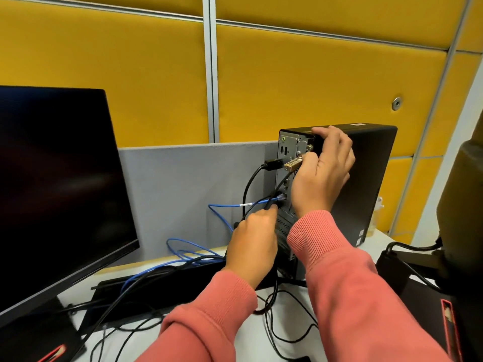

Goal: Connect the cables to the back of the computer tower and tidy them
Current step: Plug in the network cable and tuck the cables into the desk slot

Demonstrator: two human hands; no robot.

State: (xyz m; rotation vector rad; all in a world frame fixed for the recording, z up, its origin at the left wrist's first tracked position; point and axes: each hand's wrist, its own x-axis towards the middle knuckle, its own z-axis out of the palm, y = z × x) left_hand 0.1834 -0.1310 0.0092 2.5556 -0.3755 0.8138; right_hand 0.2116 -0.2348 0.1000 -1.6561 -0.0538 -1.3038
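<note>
**deskjockey:** So the computer tower (366, 184) stands upright on the table (300, 333) with its back panel turned toward the person. Looks like a black plug (274, 163) is already seated up high, and the blue network cable (235, 205) runs into a port lower down. The left hand (252, 241) has its fingers (269, 211) pinched on another black cable (270, 202), pushing its end in just beside the blue one.

**cable_gremlin:** And the other hand?

**deskjockey:** Right hand (321, 168) is curled round the tower's top rear corner, thumb side near a brass-looking lock (292, 163) on the panel. I'd say it's bracing the case, but can't tell if it's also gripping that lock.

**cable_gremlin:** So roughly halfway?

**deskjockey:** My guess, yeah. Two leads in, one going in now. Can't see if the power lead is connected, the sleeves block the lower panel. Tidying hasn't started: blue loops (188, 252) and black leads (287, 327) sprawl over the table between the tower and the monitor (60, 192).
</note>
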